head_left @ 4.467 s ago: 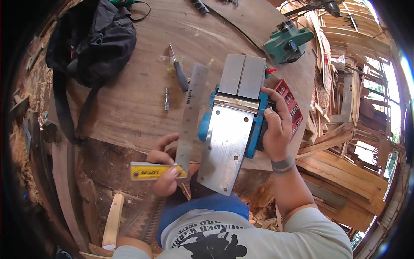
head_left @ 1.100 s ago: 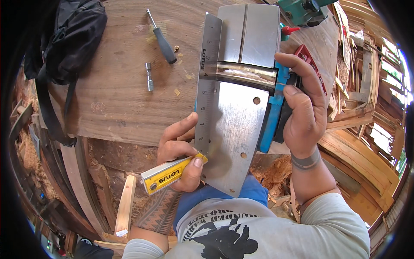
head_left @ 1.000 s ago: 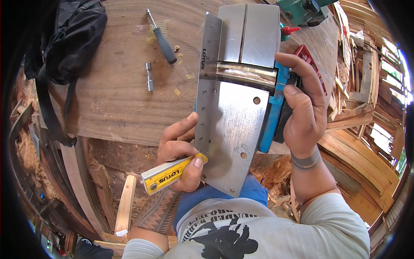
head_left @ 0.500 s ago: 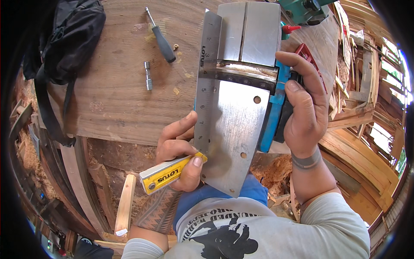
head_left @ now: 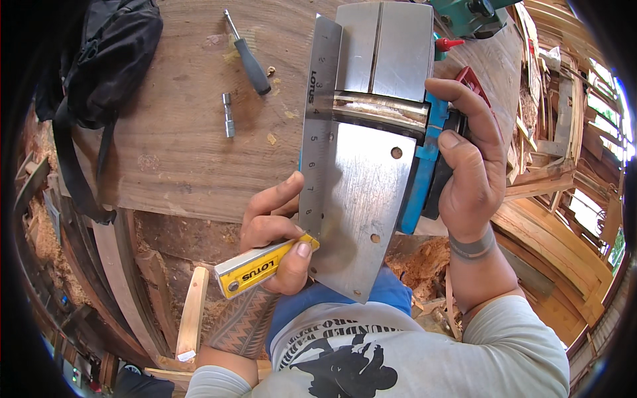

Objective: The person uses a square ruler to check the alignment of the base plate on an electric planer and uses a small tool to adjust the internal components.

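An electric hand planer (head_left: 371,179) lies sole up in front of me, its two metal sole plates facing me and its blue body showing along the right side. Between the plates the cutter drum (head_left: 381,109) is exposed. A try square's steel blade (head_left: 314,142) lies lengthwise along the left edge of the sole. My left hand (head_left: 279,245) is closed around the square's yellow handle (head_left: 255,270), thumb on top. On the planer's right side, my right hand (head_left: 471,166) grips the blue housing near the drum end with thumb and forefinger; its other fingers are mostly hidden.
A nut driver with a grey handle (head_left: 252,69) and a metal socket (head_left: 227,116) lie on the wooden table (head_left: 179,159). A black bag (head_left: 109,60) sits at the left. Beyond the planer are a green power tool (head_left: 468,16) and a red-tipped bottle (head_left: 450,44). Timber surrounds the table.
The cutter drum has turned slightly, showing less of its dark bolted face. My right thumb and forefinger have shifted a little; the square and my left hand stay put.
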### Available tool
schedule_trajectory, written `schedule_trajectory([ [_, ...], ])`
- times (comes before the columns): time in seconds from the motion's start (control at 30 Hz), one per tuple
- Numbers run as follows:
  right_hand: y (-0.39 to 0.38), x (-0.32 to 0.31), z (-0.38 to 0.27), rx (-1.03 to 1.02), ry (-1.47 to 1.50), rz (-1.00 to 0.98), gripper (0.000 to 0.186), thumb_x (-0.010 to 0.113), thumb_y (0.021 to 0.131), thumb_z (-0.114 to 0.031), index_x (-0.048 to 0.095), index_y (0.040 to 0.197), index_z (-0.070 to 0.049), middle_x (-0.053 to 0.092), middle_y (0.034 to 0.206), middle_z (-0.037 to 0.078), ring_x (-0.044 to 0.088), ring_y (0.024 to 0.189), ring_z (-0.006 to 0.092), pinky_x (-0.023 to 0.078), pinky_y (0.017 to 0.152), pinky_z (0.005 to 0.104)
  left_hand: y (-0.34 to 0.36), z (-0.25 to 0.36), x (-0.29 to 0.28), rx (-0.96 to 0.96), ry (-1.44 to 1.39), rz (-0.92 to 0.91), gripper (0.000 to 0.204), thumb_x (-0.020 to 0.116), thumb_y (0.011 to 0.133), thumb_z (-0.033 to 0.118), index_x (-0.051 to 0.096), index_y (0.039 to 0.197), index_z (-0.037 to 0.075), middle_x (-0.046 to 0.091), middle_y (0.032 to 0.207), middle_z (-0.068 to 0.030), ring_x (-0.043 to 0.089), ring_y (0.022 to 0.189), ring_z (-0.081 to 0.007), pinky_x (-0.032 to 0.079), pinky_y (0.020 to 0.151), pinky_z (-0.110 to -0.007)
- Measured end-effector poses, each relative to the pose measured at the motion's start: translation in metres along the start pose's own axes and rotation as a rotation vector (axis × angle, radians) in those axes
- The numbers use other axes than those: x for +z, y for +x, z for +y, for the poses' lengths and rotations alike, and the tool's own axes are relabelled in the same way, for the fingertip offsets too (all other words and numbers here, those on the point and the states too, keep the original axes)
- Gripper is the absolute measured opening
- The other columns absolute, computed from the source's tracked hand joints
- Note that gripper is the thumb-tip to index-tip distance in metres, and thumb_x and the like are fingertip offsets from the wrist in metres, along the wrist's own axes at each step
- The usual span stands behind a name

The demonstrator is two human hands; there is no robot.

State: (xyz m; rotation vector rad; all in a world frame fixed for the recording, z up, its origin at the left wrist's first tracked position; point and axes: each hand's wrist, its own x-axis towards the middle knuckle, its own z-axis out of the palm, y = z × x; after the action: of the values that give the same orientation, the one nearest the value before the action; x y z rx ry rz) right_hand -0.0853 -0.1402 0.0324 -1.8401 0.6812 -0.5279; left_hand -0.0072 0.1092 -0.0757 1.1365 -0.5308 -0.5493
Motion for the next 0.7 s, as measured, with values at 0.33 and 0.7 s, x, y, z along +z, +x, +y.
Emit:
schedule_trajectory([
  [0.33,0.0003,0.0011,-0.0006,-0.021,-0.012,0.011,0.048,0.056,0.093,-0.006,0.073,0.136,0.006,0.068,0.123,0.007,0.056,0.099,0.0115,0.046,0.093,0.0267,-0.0006,-0.0010,-0.0011,0.020,0.009,-0.016,0.012,0.066,0.096,0.013,0.061,0.102,0.004,0.055,0.159,-0.0301,0.073,0.132,-0.0432,0.064,0.108,-0.048],
  [0.7,0.0003,0.0018,0.0006,-0.038,0.010,0.014,0.051,0.056,0.091,-0.005,0.072,0.137,0.007,0.068,0.121,0.006,0.056,0.098,0.0105,0.046,0.091,0.0261,0.0013,-0.0003,-0.0027,0.027,0.025,-0.037,0.012,0.065,0.097,0.013,0.060,0.104,0.005,0.055,0.160,-0.0293,0.073,0.133,-0.0416,0.065,0.107,-0.047],
])
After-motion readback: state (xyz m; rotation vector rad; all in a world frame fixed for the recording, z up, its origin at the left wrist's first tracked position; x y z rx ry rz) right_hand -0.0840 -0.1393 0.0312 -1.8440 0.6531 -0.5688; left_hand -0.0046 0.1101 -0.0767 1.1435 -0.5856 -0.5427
